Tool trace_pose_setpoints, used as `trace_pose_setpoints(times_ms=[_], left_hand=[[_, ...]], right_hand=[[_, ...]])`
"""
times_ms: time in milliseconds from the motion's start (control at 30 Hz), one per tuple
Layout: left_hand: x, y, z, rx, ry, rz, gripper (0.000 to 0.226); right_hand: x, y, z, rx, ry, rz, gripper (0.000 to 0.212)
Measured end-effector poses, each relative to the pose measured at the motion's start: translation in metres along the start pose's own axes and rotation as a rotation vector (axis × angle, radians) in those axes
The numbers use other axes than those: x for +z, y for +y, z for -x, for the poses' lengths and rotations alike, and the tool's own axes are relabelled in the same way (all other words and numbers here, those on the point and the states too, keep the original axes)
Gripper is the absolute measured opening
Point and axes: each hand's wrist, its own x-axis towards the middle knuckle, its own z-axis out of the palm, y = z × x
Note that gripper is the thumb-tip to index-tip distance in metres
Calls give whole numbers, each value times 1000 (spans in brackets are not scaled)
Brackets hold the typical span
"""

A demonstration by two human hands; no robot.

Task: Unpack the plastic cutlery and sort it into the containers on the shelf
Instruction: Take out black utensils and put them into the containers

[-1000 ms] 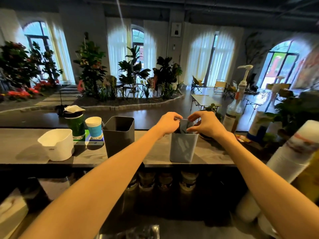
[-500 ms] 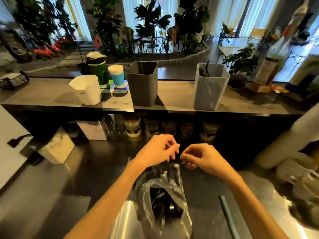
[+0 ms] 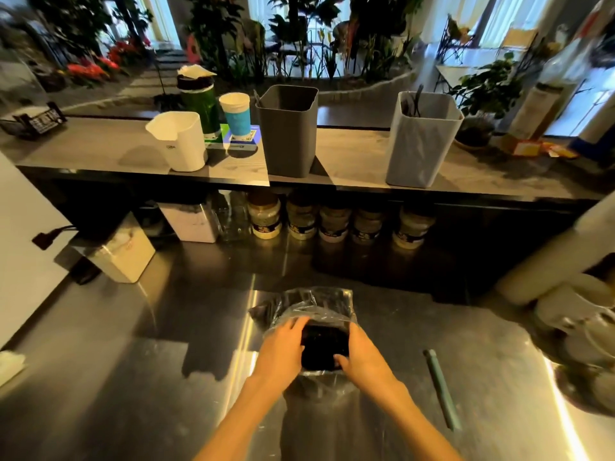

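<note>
Clear plastic bag [image 3: 316,314] of black cutlery [image 3: 324,347] is lain on steel desk [image 3: 133,377], near centre | left hand [image 3: 283,352] grip clamped on bag mouth | right hand [image 3: 362,356] grip likewise clamped | far shelf [image 3: 349,161]: dark grey container [image 3: 288,134], light grey container [image 3: 421,144] with cutlery inside.

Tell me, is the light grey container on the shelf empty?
Not empty: dark cutlery handles stick up above the rim of the light grey container.
</note>
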Motion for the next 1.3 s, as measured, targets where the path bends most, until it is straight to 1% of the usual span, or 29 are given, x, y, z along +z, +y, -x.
trace_pose_setpoints(times_ms=[100,167,233,300,400,500,633,733,767,833,900,933,1000,1133,1167,1233,1300], left_hand=[[6,-4,-4,-31,80,6,53],[12,-4,-6,-37,118,100,47],[19,0,-8,-6,118,189,43],[24,7,-9,37,85,257,37],[30,16,-9,35,39,345,30],[32,19,-9,18,-4,385,30],[31,18,-8,31,-24,389,28],[32,17,-6,35,-36,391,26],[33,16,-4,36,-40,388,26],[32,14,-2,36,-40,379,25],[30,13,-1,35,-31,375,25],[29,12,0,36,-24,376,24],[28,13,1,37,-15,381,23],[21,18,0,61,1,393,22],[20,19,0,68,4,393,23],[17,20,1,74,1,383,26],[15,19,2,93,-11,370,33]], right_hand=[[3,-6,-7,82,7,97,53],[9,-5,-9,131,9,178,61],[19,0,-10,142,29,250,68],[28,6,-11,165,28,276,76],[34,13,-12,241,57,290,83],[35,17,-13,296,62,289,84],[34,22,-10,389,27,116,85],[32,26,-8,461,-10,-6,78],[31,28,-8,465,-48,-9,70],[28,31,-9,414,-105,-30,45],[22,32,-9,365,-99,-175,21],[17,32,-9,357,-88,-274,14],[8,28,-9,383,-92,-477,15],[-11,24,-9,469,-170,-813,19],[-15,24,-8,474,-193,-836,20],[-27,23,-1,451,-273,-809,20],[-40,21,7,411,-359,-648,22]])
